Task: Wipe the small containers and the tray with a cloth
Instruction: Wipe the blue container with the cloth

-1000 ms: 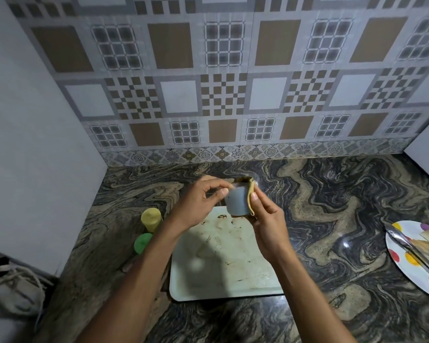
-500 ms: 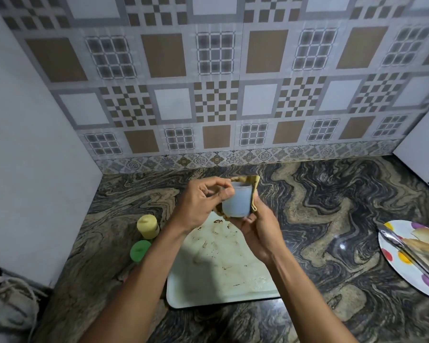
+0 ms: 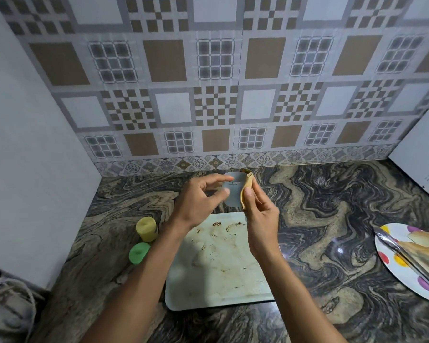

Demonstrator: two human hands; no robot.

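Loosened since half a second ago, the left hand (image 3: 198, 201) no longer pinches the rim of the pale container (image 3: 232, 194) as tightly, and the cloth (image 3: 247, 188) now shows as a narrow fold along the container's right side rather than cupped behind it. The container is held up in the air beyond the far edge of the tray (image 3: 221, 273), near the foot of the tiled wall (image 3: 216, 107). The right hand (image 3: 260, 219) grips the yellow-brown cloth against the container, with the thumb pressing on the fold and the other fingers curled behind. The left hand's fingers (image 3: 217, 180) are blurred. Forefinger and thumb lie on the container's left edge, but I cannot tell whether they hold it. The tray lies flat on the marbled counter (image 3: 320, 206), streaked with brown marks. Just left of it stand a yellow container (image 3: 146, 229) and, nearer, a green container (image 3: 139, 252), close together. Well to the right, a spotted plate (image 3: 391, 266) carries tongs (image 3: 404, 251).
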